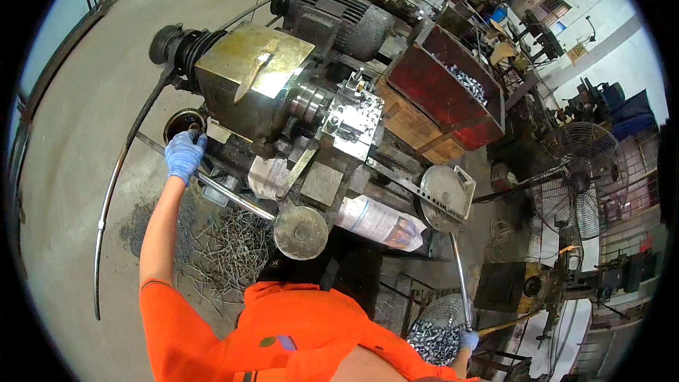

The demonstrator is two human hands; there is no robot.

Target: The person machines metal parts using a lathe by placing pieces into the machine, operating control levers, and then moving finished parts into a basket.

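My left hand (186,155), in a pale blue glove, reaches to a round dark bowl (175,119) at the machine's left side. Its fingers bend together over the near rim, and what they hold is too small to make out. Low on the right, my gloved right hand (467,340) is closed around the bottom end of a long metal lever (460,272). That lever runs up toward a round metal disc (440,194). Between my arms stands a lathe-like machine with a brass-coloured housing (247,64), a chuck (308,104) and a shiny metal block (351,122).
Loose bolts or rods (233,247) lie heaped on the floor below the machine. A basket of metal pieces (438,336) sits beside my right hand. A red bin (453,88) stands behind the machine, a motor (343,21) at the back, a large fan (581,180) to the right.
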